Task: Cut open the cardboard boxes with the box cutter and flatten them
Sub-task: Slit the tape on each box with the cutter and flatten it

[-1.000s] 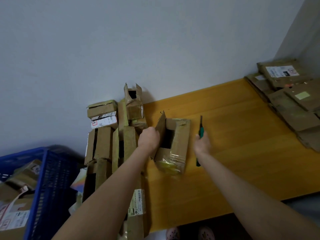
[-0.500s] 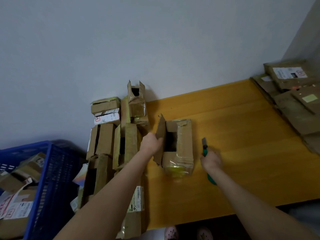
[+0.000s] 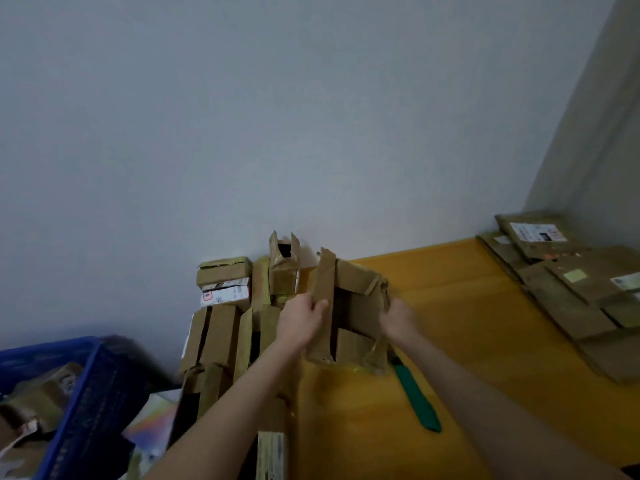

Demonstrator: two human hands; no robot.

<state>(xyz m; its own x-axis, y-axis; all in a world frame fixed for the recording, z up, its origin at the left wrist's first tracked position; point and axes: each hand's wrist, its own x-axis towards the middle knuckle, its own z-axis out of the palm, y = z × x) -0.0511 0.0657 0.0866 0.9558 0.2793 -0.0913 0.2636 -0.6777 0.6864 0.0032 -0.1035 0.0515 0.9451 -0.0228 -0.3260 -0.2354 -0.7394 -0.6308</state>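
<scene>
A small taped cardboard box [image 3: 353, 306] with its top cut open is held up over the yellow table [image 3: 467, 323]. My left hand [image 3: 299, 322] grips its left flap. At the box's right side, my right hand [image 3: 398, 320] holds the edge; it looks blurred. The green-handled box cutter [image 3: 415, 398] lies on the table just right of the box, free of both hands.
A heap of uncut cardboard boxes [image 3: 228, 306] stands at the table's left edge against the wall. Flattened boxes [image 3: 568, 289] are stacked at the far right. A blue crate [image 3: 83, 403] with more cardboard sits low on the left.
My right hand has put the box cutter down on the table and moved to the box's right side. Both hands have lifted the box and spread it.
</scene>
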